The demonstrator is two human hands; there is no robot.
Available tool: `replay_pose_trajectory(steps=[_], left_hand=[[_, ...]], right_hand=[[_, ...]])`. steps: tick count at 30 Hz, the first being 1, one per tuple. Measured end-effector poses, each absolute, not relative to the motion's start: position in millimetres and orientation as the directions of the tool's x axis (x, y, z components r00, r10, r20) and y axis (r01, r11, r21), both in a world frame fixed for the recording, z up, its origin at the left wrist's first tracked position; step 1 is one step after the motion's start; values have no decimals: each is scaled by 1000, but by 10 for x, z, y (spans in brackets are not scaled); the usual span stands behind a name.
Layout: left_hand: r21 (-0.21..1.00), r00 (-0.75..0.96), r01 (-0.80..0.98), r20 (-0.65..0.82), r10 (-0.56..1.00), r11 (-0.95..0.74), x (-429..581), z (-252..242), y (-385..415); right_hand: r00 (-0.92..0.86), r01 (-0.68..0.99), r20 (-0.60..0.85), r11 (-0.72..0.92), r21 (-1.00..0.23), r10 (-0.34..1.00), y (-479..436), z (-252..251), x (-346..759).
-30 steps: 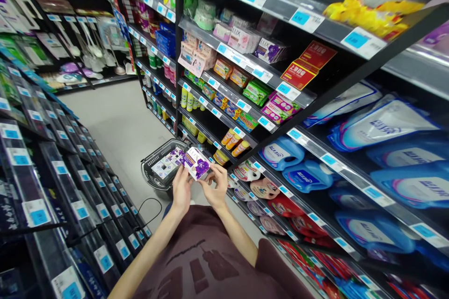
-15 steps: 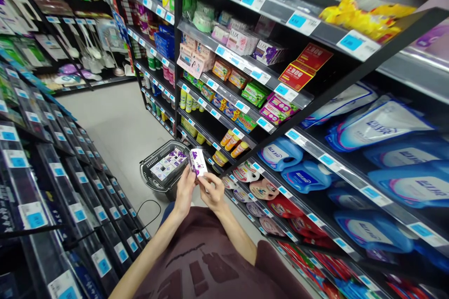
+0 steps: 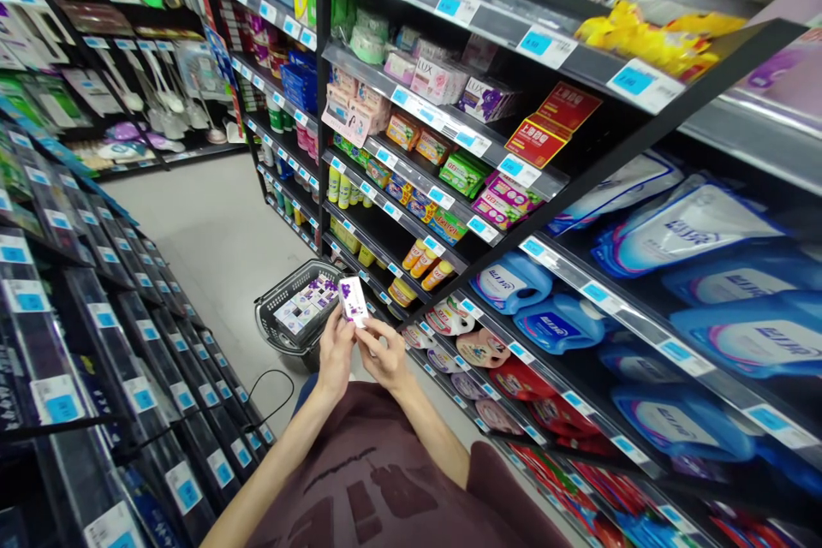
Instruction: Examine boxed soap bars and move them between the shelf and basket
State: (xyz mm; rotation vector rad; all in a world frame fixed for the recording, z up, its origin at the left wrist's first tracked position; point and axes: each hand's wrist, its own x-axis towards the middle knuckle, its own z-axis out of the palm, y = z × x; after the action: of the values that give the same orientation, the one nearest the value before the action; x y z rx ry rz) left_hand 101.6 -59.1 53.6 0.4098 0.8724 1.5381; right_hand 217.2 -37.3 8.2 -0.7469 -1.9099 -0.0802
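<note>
A small white-and-purple soap box (image 3: 353,300) is held in front of my body, just past the near right rim of the basket. My left hand (image 3: 336,354) grips its lower left side, with the thumb on the box. On its lower right corner, the fingers of my right hand (image 3: 384,354) are closed too. The black shopping basket (image 3: 268,327) stands below and beyond my left hand. Inside it lie several packs (image 3: 301,304) with similar white-and-purple print.
To the right, a tall shelf holds LUX soap boxes (image 3: 437,79), colourful soap packs (image 3: 463,175) and blue detergent bottles (image 3: 557,324). Shelf rails with price tags (image 3: 142,394) run close on the left. Grey floor (image 3: 211,214) lies between. A thin black cord (image 3: 290,377) loops near the basket.
The soap box has shifted slightly left and down in my hands, and its printed face is turned a little. Both hands keep their hold. The basket stays in place.
</note>
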Motion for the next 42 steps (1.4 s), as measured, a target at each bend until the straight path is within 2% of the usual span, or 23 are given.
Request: replay_pose_trajectory(steps=[9, 15, 20, 23, 28, 34, 42], left_hand=[[691, -138, -719, -241, 961, 70, 1003, 532, -575], [543, -21, -827, -287, 958, 144, 961, 602, -547], [495, -22, -858, -303, 953, 138, 957, 606, -539], [544, -42, -828, -301, 953, 135, 965, 588, -556], [641, -92, -760, -277, 956, 112, 995, 601, -587], [729, -171, -684, -205, 964, 33, 1069, 560, -607], [801, -139, -599, -77, 987, -22, 1066, 622, -624]], right_hand=[[-227, 512, 857, 805, -299, 462, -367, 63, 2162], [-215, 509, 845, 795, -332, 490, -384, 137, 2151], [-231, 506, 775, 753, -422, 589, -414, 220, 2141], [-255, 496, 709, 718, -488, 658, -432, 262, 2135], [-305, 506, 708, 738, -446, 637, -433, 284, 2141], [-119, 484, 744, 693, -535, 657, -428, 219, 2166], [39, 367, 779, 717, -593, 625, -433, 213, 2138]])
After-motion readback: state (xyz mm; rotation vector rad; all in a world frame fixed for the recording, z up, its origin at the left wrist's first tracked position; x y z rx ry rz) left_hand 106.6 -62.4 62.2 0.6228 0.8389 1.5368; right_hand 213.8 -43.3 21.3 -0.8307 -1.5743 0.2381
